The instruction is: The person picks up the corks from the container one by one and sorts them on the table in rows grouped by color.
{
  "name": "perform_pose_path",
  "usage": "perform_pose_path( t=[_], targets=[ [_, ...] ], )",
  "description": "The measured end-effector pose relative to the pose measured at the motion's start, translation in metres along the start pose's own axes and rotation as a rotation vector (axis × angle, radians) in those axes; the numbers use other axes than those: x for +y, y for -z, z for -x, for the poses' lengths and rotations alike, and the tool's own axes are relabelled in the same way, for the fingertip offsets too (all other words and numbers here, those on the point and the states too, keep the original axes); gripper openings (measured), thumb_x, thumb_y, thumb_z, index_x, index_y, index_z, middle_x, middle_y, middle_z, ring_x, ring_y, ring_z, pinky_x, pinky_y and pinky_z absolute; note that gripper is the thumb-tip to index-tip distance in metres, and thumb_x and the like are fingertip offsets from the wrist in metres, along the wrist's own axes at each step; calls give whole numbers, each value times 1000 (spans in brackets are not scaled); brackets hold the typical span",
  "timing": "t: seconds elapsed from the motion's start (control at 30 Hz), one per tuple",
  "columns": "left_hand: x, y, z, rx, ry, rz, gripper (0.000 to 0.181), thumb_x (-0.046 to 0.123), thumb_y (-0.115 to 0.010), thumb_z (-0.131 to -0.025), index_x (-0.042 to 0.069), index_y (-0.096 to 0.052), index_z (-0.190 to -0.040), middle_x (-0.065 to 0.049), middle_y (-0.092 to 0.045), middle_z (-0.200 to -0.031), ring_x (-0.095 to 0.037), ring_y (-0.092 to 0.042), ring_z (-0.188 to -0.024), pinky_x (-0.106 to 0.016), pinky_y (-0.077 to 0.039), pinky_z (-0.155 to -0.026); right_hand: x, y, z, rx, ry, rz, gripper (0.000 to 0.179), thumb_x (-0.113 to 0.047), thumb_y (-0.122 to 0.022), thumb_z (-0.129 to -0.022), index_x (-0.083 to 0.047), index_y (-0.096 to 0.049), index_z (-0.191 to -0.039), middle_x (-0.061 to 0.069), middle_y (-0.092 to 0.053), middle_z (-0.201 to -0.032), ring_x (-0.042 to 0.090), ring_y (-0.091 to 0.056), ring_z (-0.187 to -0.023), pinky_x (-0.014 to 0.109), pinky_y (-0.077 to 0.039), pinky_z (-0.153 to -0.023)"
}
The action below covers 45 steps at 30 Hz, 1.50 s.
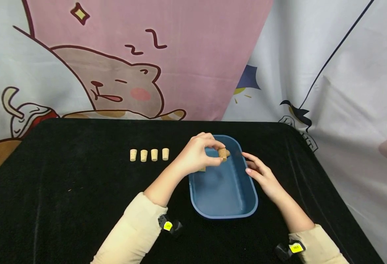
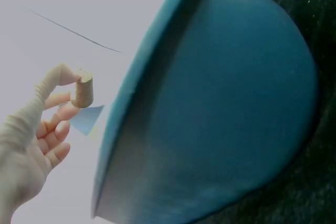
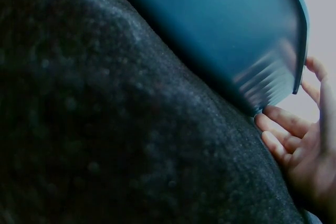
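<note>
A cork stopper point(image 1: 223, 154) is pinched between the thumb and forefinger of my left hand point(image 1: 200, 152), above the blue plastic tub point(image 1: 197, 200). In the left wrist view, the cork point(image 2: 83, 92) is upright beyond the tub's side wall point(image 2: 220, 103), and the other fingers curl loosely beneath it. Part of a pale, cork-coloured piece point(image 1: 202, 169) shows inside the tub below that hand, the remainder hidden. With fairly straight fingers, my right hand point(image 1: 262, 175) touches the tub's right side from outside; the right wrist view has its fingertips point(image 3: 273, 113) against the lower wall.
Left of the tub, several light corks point(image 1: 143, 155) stand in a row on the black cloth-covered table point(image 1: 81, 205). A printed curtain point(image 1: 193, 66) hangs behind the table's far edge and along its right side.
</note>
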State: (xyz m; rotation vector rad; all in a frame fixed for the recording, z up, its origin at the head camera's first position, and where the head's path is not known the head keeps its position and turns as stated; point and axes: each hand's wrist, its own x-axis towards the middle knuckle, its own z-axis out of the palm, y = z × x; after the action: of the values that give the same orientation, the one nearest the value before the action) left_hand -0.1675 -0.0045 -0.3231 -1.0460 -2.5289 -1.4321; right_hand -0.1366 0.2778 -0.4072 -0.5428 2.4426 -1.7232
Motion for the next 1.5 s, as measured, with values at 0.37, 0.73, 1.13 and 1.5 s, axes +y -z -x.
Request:
perform_pose_path(
  t=[0.37, 0.73, 1.13, 1.5],
  targets=[
    [5, 29, 28, 68, -99, 2, 29, 9, -79, -73, 11, -74, -102, 3, -61, -90, -9, -48, -87, -35, -45, -74, 1, 0, 1, -3, 10, -1, 49, -13, -45, -100, -12, -32, -148, 28, -48, -131, 17, -60, -104, 35, -50, -83],
    [-12, 61, 60, 99, -28, -37, 31, 6, -78, -71, 11, -74, -101, 3, -60, -91, -14, -51, -90, -38, -44, -74, 0, -1, 1, 0, 18, -6, 50, -12, -45, -100, -11, -33, -148, 29, -49, -131, 16, -60, -104, 34, -50, -83],
    [-34, 77, 86, 80, 24, -81, 32, 6, -79, -74, 10, -73, -104, 5, -61, -93, -21, -54, -91, -39, -45, -74, 1, -1, 0, -10, 6, -6, 50, -13, -45, -100, -12, -32, -148, 28, -48, -132, 16, -60, -105, 35, -50, -83],
    [-64, 75, 100, 53, 84, -31, 32, 3, -78, -76, 8, -71, -107, -3, -61, -100, -30, -54, -97, -49, -47, -75, 0, -1, 0, -2, 12, -2, 49, -11, -44, -100, -10, -31, -148, 31, -48, -131, 16, -60, -105, 34, -50, -83]
  ],
)
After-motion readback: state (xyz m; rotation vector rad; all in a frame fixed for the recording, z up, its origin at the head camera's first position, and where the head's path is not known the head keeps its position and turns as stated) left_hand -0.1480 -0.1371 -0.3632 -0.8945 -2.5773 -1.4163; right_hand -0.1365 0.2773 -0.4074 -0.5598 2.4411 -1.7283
